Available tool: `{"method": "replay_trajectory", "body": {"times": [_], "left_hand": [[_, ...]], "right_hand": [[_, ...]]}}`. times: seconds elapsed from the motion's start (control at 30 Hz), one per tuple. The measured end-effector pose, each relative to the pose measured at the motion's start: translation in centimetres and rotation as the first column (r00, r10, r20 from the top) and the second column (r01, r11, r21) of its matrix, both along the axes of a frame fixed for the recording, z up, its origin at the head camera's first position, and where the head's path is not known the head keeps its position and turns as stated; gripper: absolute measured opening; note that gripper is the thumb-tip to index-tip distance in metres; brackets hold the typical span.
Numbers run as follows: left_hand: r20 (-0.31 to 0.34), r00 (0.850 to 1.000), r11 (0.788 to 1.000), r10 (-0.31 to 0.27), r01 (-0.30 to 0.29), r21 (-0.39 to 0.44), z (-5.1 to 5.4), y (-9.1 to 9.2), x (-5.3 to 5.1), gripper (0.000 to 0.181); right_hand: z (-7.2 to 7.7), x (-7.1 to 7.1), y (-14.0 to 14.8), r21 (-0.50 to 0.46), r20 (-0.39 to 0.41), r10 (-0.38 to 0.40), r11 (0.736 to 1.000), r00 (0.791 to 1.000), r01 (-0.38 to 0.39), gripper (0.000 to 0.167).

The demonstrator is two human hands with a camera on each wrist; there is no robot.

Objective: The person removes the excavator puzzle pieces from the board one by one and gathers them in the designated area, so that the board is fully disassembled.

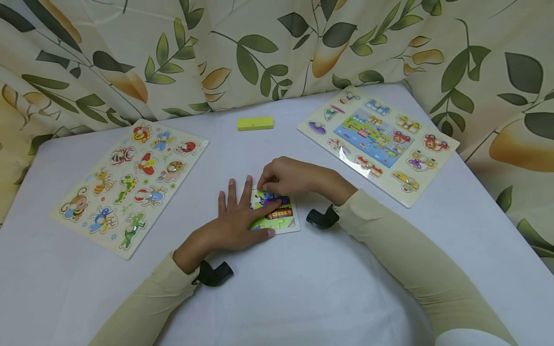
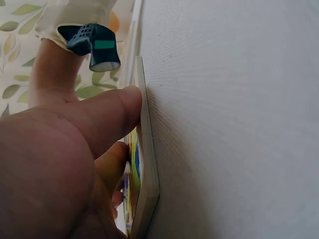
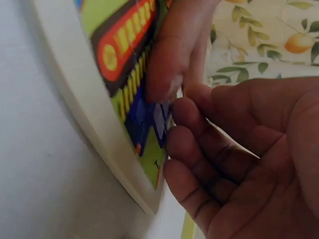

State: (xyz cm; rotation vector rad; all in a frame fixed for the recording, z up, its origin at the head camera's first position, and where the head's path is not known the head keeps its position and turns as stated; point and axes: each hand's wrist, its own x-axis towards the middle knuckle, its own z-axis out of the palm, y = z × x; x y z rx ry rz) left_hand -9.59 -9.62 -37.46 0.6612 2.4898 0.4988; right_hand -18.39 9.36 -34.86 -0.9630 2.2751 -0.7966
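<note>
A small jigsaw puzzle (image 1: 283, 222) lies on the table, showing a vehicle picture with a white border. My left hand (image 1: 235, 218) rests over its left side with fingers spread and straight. The left index finger (image 3: 167, 62) presses on the picture, while the thumb touches the near edge of the board, shown edge-on in the left wrist view. At the puzzle's far left corner is my right hand (image 1: 294, 175), with thumb and fingers bent close together against the picture's edge. Whether a piece sits between those fingertips is hidden.
On the left lies a board of insect pieces (image 1: 144, 180). A board of vehicle and toy pieces (image 1: 376, 139) lies at the back right. A yellow-green block (image 1: 255, 123) stands near the table's back edge, before a leaf-patterned curtain (image 1: 259, 57). Each wrist carries a black camera mount (image 1: 322, 217).
</note>
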Motion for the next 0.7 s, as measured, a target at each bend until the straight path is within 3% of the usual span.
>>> {"method": "replay_trajectory", "body": {"times": [0.7], "left_hand": [[-0.025, 0.999, 1.0, -0.029, 0.03, 0.009, -0.32, -0.23, -0.1, 0.063]], "right_hand": [[0.14, -0.02, -0.89, 0.082, 0.061, -0.003, 0.997, 0.998, -0.002, 0.027]]}}
